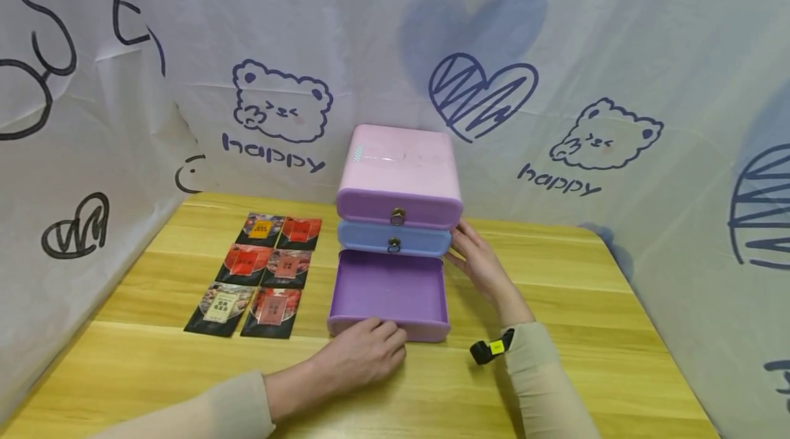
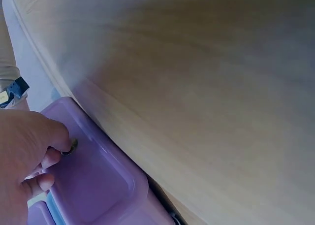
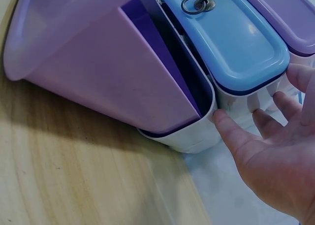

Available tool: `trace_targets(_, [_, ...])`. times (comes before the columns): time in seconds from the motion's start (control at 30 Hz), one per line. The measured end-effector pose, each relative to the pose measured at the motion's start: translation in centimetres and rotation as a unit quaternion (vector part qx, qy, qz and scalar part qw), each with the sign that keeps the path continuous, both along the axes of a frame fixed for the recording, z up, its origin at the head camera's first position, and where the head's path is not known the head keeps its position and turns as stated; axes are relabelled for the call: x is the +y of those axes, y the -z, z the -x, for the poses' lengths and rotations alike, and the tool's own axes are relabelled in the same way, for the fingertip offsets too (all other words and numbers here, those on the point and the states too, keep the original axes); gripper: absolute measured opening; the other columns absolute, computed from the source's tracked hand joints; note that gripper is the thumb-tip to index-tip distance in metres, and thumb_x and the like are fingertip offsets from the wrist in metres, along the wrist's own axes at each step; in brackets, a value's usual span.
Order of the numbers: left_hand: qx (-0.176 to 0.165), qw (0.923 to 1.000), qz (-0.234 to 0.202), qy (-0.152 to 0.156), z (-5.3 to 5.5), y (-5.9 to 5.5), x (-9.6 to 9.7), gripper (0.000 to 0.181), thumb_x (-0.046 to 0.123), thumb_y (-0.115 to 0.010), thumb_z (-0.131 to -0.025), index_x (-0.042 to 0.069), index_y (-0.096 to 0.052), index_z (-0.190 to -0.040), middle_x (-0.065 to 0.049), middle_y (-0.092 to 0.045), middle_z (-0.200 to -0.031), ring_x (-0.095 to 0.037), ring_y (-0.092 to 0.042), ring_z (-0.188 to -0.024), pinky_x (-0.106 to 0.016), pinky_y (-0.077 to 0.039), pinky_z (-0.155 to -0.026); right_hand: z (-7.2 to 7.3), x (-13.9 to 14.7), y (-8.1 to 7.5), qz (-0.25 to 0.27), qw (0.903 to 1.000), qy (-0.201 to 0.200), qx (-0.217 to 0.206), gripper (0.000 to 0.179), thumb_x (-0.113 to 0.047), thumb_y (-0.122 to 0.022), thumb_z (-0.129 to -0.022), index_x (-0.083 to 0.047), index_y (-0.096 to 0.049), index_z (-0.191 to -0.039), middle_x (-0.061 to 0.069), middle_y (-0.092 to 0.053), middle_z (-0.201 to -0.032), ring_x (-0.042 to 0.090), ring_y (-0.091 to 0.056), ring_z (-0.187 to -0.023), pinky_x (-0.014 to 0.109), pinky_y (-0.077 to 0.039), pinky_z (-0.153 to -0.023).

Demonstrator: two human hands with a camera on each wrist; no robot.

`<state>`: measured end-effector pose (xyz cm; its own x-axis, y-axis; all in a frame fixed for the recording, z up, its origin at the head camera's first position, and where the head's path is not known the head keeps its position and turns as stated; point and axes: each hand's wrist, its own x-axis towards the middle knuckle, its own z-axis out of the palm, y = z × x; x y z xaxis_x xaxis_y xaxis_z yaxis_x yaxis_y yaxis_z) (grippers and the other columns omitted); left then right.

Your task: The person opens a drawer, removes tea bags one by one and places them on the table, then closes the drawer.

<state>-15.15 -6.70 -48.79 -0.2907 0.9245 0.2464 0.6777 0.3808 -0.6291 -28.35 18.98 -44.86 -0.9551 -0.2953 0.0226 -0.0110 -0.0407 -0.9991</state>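
A small pink-topped cabinet (image 1: pixel 401 161) with three stacked drawers stands on the table. Its bottom purple drawer (image 1: pixel 426 331) is pulled out, and no contents show inside. My left hand (image 1: pixel 364 354) is at that drawer's front, its fingers curled at the small metal ring pull (image 2: pixel 73 145) in the left wrist view. The blue middle drawer (image 1: pixel 364 236) and the purple top drawer (image 1: pixel 432 211) are closed. On the cabinet's right side rests my right hand (image 1: pixel 484 264). In the right wrist view its spread fingers (image 3: pixel 234 131) touch the pale side wall.
Several dark seasoning-style packets (image 1: pixel 286 267) lie in two columns left of the cabinet. A printed white cloth (image 1: pixel 376 34) hangs behind the wooden table (image 1: pixel 592 302). A black band with a yellow tag (image 1: pixel 497 347) is on the right wrist.
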Motion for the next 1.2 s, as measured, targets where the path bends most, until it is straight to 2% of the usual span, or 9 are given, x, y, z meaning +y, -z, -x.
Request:
trace_targets(0.27, [-0.024,0.9996,-0.01,-0.007,0.0,-0.2,-0.2,0.014,0.021,-0.058,-0.099,0.02,-0.07,-0.105,0.003,-0.065,-0.108,-0.012,-0.06,-0.096,-0.022,-0.056,-0.075,0.0,0.0,0.2,0.002,1.0,0.0,0.003,0.06,-0.03,-0.044,-0.113,-0.014,-0.023,-0.167,0.01,-0.023,-0.171,0.034,-0.033,-0.153,0.048,-0.037,-0.12])
trace_targets(0.47, [-0.059,0.9979,-0.005,-0.024,0.1,-1.0,-0.2,0.015,0.021,-0.056,-0.102,0.02,-0.07,-0.107,0.003,-0.064,-0.109,-0.012,-0.061,-0.098,-0.022,-0.056,-0.075,0.1,0.1,0.4,0.007,1.0,-0.003,0.004,0.06,-0.029,-0.043,-0.113,-0.012,-0.022,-0.167,0.011,-0.023,-0.171,0.035,-0.032,-0.153,0.048,-0.036,-0.121])
trace_targets(0.6, [-0.07,0.9969,-0.004,-0.036,0.4,-1.3,-0.3,0.015,0.021,-0.057,-0.102,0.02,-0.07,-0.107,0.003,-0.064,-0.109,-0.012,-0.061,-0.098,-0.022,-0.056,-0.076,0.0,0.0,0.3,0.012,0.9999,-0.003,0.002,0.06,-0.028,-0.043,-0.113,-0.011,-0.022,-0.166,0.011,-0.023,-0.171,0.034,-0.033,-0.153,0.048,-0.036,-0.121])
trace_targets(0.8, [-0.075,0.9964,-0.005,-0.039,1.0,-1.5,-0.4,0.012,0.02,-0.061,-0.099,0.02,-0.071,-0.105,0.003,-0.064,-0.108,-0.012,-0.061,-0.096,-0.022,-0.057,-0.077,-0.1,0.0,0.3,0.012,0.9999,-0.002,0.002,0.06,-0.028,-0.043,-0.113,-0.011,-0.022,-0.166,0.011,-0.023,-0.171,0.035,-0.033,-0.153,0.047,-0.036,-0.121])
trace_targets(1.0, [-0.061,0.9977,-0.009,-0.03,1.6,-1.6,-0.3,0.011,0.017,-0.065,-0.096,0.019,-0.072,-0.104,0.002,-0.065,-0.107,-0.011,-0.061,-0.094,-0.02,-0.056,-0.075,-0.1,0.0,0.2,0.008,0.9999,-0.003,0.006,0.06,-0.029,-0.043,-0.113,-0.012,-0.022,-0.166,0.011,-0.024,-0.17,0.034,-0.033,-0.152,0.047,-0.035,-0.121])
trace_targets(1.2, [-0.062,0.9973,-0.011,-0.037,2.2,-1.6,-0.1,0.014,0.015,-0.066,-0.094,0.018,-0.072,-0.106,0.002,-0.064,-0.108,-0.011,-0.062,-0.094,-0.019,-0.056,-0.074,0.1,0.0,0.3,0.014,0.9999,-0.004,0.007,0.06,-0.029,-0.043,-0.113,-0.011,-0.022,-0.166,0.012,-0.024,-0.17,0.035,-0.033,-0.152,0.048,-0.035,-0.121])
